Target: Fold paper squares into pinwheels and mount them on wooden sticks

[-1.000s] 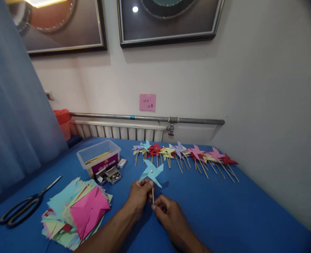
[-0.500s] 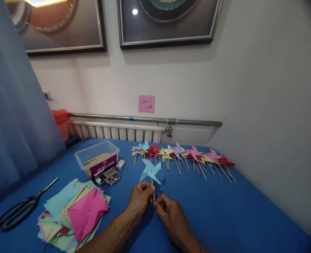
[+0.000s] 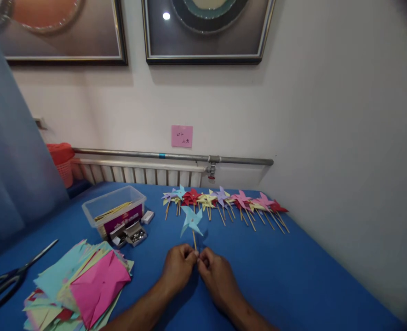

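A light blue paper pinwheel stands upright in front of me on a thin wooden stick, a round pin head at its centre. My left hand pinches the lower part of the stick between thumb and fingers. Close against it, my right hand has its fingertips closed at the stick's bottom end, which is hidden by the fingers. Behind the pinwheel lies a row of finished pinwheels in red, yellow, purple, pink and blue, their sticks pointing toward me.
Left of my hands lies a pile of coloured paper, with scissors beyond it. A clear plastic box holds wooden sticks. Small boxes of metal pins and a little white box sit beside it. A pipe runs along the wall.
My left hand has slid down the stick, and now both hands meet near its lower end. The view has shifted slightly, moving the surroundings leftward.
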Tool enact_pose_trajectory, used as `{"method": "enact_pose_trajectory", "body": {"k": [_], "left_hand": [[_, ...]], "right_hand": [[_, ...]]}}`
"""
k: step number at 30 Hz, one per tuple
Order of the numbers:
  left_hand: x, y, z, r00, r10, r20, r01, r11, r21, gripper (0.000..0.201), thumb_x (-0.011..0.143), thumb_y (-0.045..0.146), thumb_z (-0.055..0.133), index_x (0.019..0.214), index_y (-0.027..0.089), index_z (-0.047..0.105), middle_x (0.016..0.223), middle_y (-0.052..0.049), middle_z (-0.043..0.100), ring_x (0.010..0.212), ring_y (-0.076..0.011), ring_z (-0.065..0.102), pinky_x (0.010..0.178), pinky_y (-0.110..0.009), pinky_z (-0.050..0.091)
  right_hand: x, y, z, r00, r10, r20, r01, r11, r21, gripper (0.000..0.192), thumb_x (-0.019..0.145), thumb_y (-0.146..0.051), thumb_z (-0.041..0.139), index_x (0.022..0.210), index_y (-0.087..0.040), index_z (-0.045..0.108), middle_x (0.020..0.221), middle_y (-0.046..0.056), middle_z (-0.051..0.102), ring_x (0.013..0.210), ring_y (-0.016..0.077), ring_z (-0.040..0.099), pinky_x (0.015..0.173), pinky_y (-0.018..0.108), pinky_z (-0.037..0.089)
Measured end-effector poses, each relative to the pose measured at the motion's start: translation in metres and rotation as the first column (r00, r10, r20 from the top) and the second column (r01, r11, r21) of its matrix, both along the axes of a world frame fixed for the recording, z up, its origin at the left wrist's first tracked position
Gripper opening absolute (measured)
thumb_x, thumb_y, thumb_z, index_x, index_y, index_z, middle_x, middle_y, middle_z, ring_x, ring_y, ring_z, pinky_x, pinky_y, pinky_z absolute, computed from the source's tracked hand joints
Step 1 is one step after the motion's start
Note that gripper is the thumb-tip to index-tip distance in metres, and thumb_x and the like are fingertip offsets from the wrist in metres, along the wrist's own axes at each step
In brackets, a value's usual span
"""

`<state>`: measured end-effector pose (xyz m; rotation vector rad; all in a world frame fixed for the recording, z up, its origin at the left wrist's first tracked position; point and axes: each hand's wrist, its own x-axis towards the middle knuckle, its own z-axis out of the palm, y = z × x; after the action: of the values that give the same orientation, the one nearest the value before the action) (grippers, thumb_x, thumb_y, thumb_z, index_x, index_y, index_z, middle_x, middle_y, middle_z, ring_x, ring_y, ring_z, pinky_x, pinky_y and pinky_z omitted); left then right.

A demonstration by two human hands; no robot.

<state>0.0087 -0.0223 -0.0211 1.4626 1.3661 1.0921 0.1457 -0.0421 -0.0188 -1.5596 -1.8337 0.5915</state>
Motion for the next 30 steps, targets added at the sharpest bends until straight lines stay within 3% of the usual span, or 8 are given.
{"method": "enact_pose_trajectory", "body": {"k": [10,16,19,22,26,30], "left_hand": [[0.001,-0.002,-0.002,0.979,-0.029,-0.203,0.045,0.996,0.074,0.028,0.084,0.033,0.053,0.061,0.018,0.059,0.054,0.003,0.054,0.054,-0.0128,0.046,0.056,-0.026,0.024],[0.001,-0.004,0.003,0.969,-0.025,-0.247,0.048,0.995,0.084,0.027,0.085,0.031,0.052,0.064,0.018,0.061,0.059,0.001,0.058,0.059,-0.0146,0.050,0.059,-0.026,0.026],[0.002,-0.004,0.002,0.969,-0.017,-0.245,0.039,0.996,0.085,0.025,0.084,0.030,0.054,0.063,0.018,0.060,0.058,0.001,0.058,0.059,-0.0148,0.050,0.059,-0.027,0.025],[0.003,-0.003,-0.002,0.965,-0.012,-0.263,0.038,0.995,0.093,0.022,0.082,0.029,0.056,0.064,0.018,0.062,0.060,0.000,0.060,0.061,-0.0154,0.051,0.060,-0.027,0.026],[0.003,-0.003,-0.004,0.950,-0.028,-0.311,0.054,0.996,0.074,0.021,0.083,0.029,0.055,0.068,0.018,0.064,0.063,0.000,0.062,0.063,-0.0153,0.053,0.061,-0.027,0.027],[0.002,-0.004,-0.003,0.937,-0.053,-0.345,0.083,0.994,0.072,0.020,0.084,0.028,0.053,0.071,0.018,0.065,0.069,-0.001,0.067,0.068,-0.0152,0.058,0.064,-0.027,0.031]], "right_hand": [[0.003,0.001,-0.004,0.996,-0.050,0.072,0.046,0.998,0.051,0.017,0.092,-0.027,0.050,0.081,-0.022,0.062,0.072,0.002,0.072,0.064,0.0167,0.064,0.060,0.026,0.034],[0.004,0.007,0.000,0.993,-0.078,0.085,0.078,0.997,-0.002,0.016,0.090,-0.027,0.052,0.081,-0.021,0.064,0.072,0.003,0.073,0.065,0.0173,0.065,0.058,0.025,0.034],[0.011,0.024,0.010,0.976,-0.118,0.183,0.121,0.993,-0.005,0.016,0.089,-0.025,0.053,0.082,-0.020,0.066,0.075,0.005,0.074,0.069,0.0185,0.067,0.060,0.026,0.035],[0.019,0.052,0.026,0.910,-0.214,0.355,0.216,0.976,0.034,0.020,0.092,-0.024,0.049,0.087,-0.019,0.068,0.082,0.009,0.076,0.076,0.0205,0.069,0.063,0.028,0.036],[0.024,0.095,0.044,0.865,-0.273,0.420,0.283,0.958,0.039,0.024,0.093,-0.024,0.048,0.093,-0.016,0.071,0.093,0.015,0.077,0.089,0.0244,0.071,0.069,0.029,0.039],[0.021,0.129,0.046,0.831,-0.313,0.460,0.350,0.937,0.007,0.026,0.092,-0.023,0.049,0.098,-0.012,0.072,0.102,0.021,0.076,0.098,0.0307,0.071,0.072,0.032,0.043]]}}
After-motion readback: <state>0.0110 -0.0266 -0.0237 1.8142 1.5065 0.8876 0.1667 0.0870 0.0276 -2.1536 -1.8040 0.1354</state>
